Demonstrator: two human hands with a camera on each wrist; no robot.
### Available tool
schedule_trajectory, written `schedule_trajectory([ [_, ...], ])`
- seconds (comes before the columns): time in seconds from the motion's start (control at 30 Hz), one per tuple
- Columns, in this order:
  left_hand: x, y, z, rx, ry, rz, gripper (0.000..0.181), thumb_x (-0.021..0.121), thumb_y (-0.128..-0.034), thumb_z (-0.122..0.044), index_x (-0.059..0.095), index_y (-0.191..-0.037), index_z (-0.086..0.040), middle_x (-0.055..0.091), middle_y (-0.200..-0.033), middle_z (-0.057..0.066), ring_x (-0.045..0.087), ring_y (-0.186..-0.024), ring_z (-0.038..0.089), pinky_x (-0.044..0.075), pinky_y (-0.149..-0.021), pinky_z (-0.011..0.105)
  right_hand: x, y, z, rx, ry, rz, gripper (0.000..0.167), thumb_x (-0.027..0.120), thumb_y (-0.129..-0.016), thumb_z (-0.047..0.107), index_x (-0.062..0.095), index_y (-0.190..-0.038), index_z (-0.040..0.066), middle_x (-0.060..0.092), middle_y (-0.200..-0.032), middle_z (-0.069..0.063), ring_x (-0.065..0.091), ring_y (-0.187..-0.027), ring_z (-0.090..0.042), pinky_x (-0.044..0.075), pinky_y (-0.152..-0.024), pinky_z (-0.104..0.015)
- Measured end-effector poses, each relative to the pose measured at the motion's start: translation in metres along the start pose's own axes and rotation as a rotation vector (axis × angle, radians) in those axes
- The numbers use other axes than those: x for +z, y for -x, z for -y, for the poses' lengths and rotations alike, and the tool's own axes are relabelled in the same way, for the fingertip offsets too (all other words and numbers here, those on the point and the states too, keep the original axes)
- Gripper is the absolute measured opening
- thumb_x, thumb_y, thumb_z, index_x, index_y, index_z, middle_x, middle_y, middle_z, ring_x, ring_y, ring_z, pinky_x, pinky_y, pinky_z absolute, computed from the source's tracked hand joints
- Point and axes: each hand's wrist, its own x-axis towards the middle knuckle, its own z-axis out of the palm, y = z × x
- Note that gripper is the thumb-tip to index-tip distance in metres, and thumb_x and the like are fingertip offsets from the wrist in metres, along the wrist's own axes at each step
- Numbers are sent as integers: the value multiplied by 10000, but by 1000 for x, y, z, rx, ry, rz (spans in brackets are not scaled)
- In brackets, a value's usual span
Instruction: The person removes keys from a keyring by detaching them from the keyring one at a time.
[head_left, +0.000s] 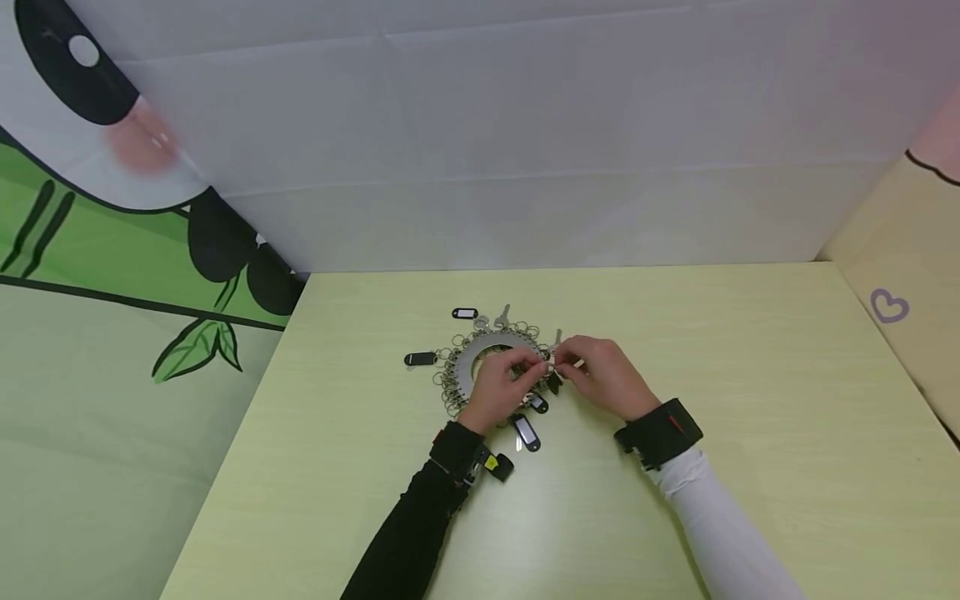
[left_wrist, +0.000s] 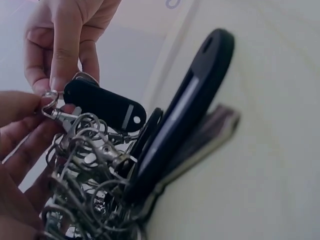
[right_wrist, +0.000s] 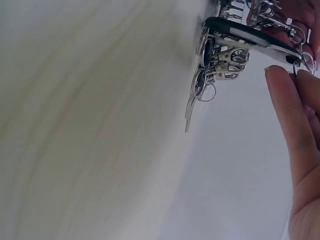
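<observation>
A round grey metal key holder (head_left: pixel 466 360), fringed with small rings and clasps, is on the table under my hands. At its right side my left hand (head_left: pixel 501 385) pinches a small metal clasp (left_wrist: pixel 62 116) between thumb and fingers. My right hand (head_left: pixel 606 377) meets it there, thumb and finger pinching a split key ring (right_wrist: pixel 308 62). From that ring hang a black key tag (left_wrist: pixel 102 105) and a key (right_wrist: pixel 272 51). The ring touches the clasp's loop; whether it is threaded through I cannot tell. In the head view, fingers hide the join.
Other black tags hang around the holder: one at the left (head_left: pixel 420 359), one at the back (head_left: pixel 465 313), one at the front (head_left: pixel 527 432). A key (head_left: pixel 503 316) points backward. The pale wooden table (head_left: pixel 750 358) ends at a white wall sheet (head_left: pixel 562 221).
</observation>
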Motion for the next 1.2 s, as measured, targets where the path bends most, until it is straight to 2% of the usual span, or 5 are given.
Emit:
schedule_trajectory([
  [0.13, -3, 0, -2, 39, 6, 52, 86, 696, -1010, -147, 750, -1000, -81, 733, -936, 46, 657, -845, 134, 549, -792, 276, -5, 0, 1, 26, -28, -28, 101, 767, -916, -7, 731, -966, 73, 751, -954, -63, 747, -876, -196, 619, -730, -347],
  [0.23, -4, 0, -5, 89, -43, 50, 106, 685, -1019, -163, 748, -1005, -78, 735, -950, 26, 664, -860, 132, 550, -803, 289, -9, -1, 3, 27, -26, -51, 95, 772, -914, 1, 731, -956, 76, 749, -936, -59, 745, -860, -190, 616, -717, -348],
  [0.4, 0, -1, -10, 151, -178, -46, 111, 660, -1033, -161, 724, -998, -78, 733, -913, 19, 671, -830, 142, 530, -765, 304, -10, -1, 3, -10, 8, -72, 93, 771, -917, 8, 725, -961, 76, 741, -939, -59, 735, -853, -190, 607, -706, -355],
  [0.6, 5, -1, -16, 149, -272, -131, 82, 663, -1030, -157, 714, -1017, -94, 731, -919, 20, 665, -810, 146, 523, -741, 299, -6, -1, 3, -69, 99, -96, 109, 767, -922, 12, 696, -975, 75, 711, -937, -54, 630, -773, -145, 548, -681, -338],
  [1.2, 4, 18, -19, 109, -173, -108, 121, 624, -1059, -200, 690, -1013, -109, 706, -914, 26, 648, -825, 128, 518, -726, 261, 7, 12, 33, -114, 271, -66, 82, 733, -947, 1, 694, -1004, 45, 677, -922, -60, 655, -785, -168, 572, -716, -327],
])
